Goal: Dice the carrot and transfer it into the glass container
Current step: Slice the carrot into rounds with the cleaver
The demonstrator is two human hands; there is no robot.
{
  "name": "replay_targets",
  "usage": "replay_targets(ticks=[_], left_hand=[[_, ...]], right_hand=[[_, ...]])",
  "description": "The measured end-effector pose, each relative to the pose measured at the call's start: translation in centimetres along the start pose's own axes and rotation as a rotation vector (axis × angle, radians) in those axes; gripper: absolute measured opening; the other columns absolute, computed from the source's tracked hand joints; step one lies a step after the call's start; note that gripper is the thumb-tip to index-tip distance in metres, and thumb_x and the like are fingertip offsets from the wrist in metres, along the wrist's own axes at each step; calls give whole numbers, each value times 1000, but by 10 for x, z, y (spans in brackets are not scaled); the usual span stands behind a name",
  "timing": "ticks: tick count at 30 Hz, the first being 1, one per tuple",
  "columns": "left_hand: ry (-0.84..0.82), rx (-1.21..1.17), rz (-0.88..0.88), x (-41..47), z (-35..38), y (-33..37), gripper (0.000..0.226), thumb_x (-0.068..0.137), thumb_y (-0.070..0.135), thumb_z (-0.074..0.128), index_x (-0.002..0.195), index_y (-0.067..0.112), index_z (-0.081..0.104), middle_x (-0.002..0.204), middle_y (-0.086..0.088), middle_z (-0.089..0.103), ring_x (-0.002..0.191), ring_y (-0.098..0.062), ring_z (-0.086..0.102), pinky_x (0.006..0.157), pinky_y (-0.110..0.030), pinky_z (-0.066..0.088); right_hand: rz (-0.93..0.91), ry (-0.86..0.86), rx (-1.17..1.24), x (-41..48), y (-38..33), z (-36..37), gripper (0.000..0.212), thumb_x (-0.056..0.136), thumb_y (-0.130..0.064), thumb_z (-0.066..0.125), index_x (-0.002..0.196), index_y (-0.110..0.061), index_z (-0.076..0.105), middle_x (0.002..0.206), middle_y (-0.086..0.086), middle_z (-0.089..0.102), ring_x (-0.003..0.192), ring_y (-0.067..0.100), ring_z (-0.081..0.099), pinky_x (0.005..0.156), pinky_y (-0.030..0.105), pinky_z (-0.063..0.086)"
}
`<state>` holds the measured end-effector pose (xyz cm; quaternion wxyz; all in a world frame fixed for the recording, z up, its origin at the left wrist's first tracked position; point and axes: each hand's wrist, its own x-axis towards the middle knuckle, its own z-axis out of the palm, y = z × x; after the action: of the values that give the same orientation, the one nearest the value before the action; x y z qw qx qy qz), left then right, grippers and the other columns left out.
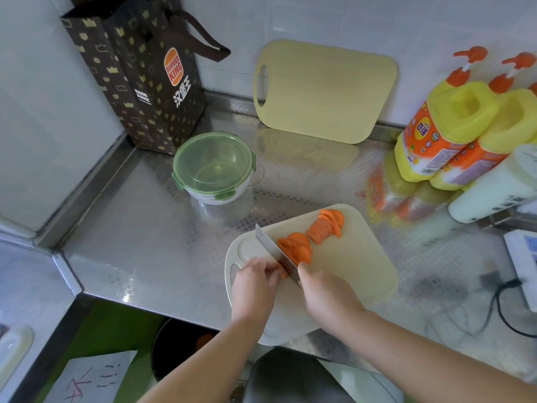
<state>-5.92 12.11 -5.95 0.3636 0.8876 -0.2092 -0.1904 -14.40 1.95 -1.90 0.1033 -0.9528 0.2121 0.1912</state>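
Slicing is in hand at lower centre: the knife (273, 248) is gripped by the right hand (322, 289), and the carrot (295, 249) is held by the left hand (255, 279) with curled fingers. Crosswise dicing cuts are judged to be required next.

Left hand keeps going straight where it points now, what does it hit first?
Likely the knife, just past the carrot end that the left hand holds in its fingers; depth unclear.

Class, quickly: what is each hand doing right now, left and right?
Left hand: fingers curled on the carrot end, holding it on the board.
Right hand: closed around the knife.
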Motion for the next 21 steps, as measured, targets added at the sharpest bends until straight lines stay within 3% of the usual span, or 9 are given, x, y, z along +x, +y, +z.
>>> replay_targets(ticks=[4,7,9,18,21], left_hand=[[-10,-28,-13,0,1,-2,6,86,23,64,84,25,70,88,13,65,80,-4,53,73,-2,30],[5,-57,-16,-1,0,-3,11,85,19,65,78,27,68,86,14,63,81,-3,52,73,-10,36],[8,-70,-16,-1,0,-3,13,85,18,65,77,28,69,85,14,63,80,-1,51,73,-9,37],[15,-69,-35,0,2,-3,10,85,17,63,84,23,71,84,12,64,82,-8,56,74,-20,41],[22,-72,-36,0,2,-2,10,86,16,64,86,23,71,84,12,64,81,-7,53,71,-17,37]], right_hand=[[-9,103,72,-2,5,1,32,101,-15,34,133,-11,34,95,8,64,83,26,64,59,31,35],[-24,129,72,-8,6,-1,35,100,-14,34,135,-11,33,97,8,64,85,28,63,60,31,34],[-36,126,55,-10,6,-3,41,101,-13,34,141,-11,28,100,8,64,88,28,63,61,31,33],[-49,94,15,-18,2,-3,42,101,-10,33,142,-10,25,105,8,64,92,25,64,64,31,39],[-41,64,-9,-19,0,-4,47,100,-7,34,146,-9,21,110,9,63,95,25,64,73,33,47]])
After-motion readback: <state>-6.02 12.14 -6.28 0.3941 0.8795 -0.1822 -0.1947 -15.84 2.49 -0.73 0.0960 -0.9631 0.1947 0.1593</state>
